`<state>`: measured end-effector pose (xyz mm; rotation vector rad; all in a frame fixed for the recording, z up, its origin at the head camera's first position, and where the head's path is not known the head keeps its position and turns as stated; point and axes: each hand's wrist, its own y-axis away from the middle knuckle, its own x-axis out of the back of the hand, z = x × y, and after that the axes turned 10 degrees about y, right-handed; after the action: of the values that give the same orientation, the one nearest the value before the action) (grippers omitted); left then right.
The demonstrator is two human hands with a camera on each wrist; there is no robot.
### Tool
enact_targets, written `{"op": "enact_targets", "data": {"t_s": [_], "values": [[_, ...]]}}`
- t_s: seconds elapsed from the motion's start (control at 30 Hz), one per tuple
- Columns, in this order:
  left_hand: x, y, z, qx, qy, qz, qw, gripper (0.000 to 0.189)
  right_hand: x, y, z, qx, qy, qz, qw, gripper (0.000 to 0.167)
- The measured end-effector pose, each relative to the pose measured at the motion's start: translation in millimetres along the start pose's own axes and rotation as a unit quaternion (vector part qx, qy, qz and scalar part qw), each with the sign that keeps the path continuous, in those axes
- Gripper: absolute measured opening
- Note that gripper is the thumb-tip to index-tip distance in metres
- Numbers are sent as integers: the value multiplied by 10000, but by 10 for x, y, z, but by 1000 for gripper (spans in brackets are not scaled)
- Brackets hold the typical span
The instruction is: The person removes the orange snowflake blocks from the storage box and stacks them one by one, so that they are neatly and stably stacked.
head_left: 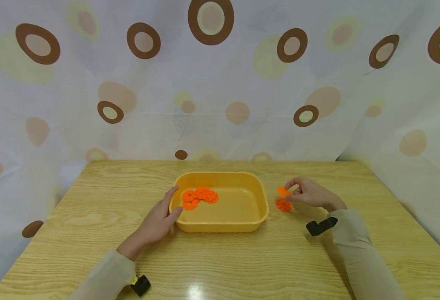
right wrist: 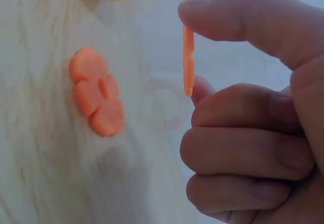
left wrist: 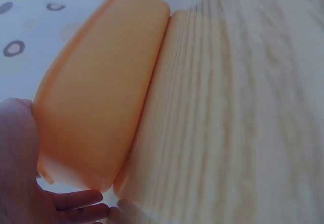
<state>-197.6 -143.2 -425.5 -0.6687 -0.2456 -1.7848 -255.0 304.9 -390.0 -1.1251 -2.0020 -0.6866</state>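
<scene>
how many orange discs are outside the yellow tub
2: one orange disc is pinched in the right hand; another orange disc lies on the table to the right of the tub. Discs inside the tub overlap, so some there may be hidden.

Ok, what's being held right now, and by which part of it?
The right hand pinches an orange disc by its opposite edges. The left hand holds the yellow tray by its left end.
</scene>
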Motion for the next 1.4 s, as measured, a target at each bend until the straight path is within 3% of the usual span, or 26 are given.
{"op": "enact_targets", "data": {"t_s": [0.27,0.67,1.4], "values": [[-5,1,-8,-10,-35,1,10000,61,-86,-10,63,-403,295,-70,9987,43],[13,-2,-22,-10,68,-5,10000,62,-147,-89,173,-240,485,-322,9980,42],[4,-12,-7,-205,146,-24,9997,62,-136,-46,210,-334,-300,-520,9976,47]]}}
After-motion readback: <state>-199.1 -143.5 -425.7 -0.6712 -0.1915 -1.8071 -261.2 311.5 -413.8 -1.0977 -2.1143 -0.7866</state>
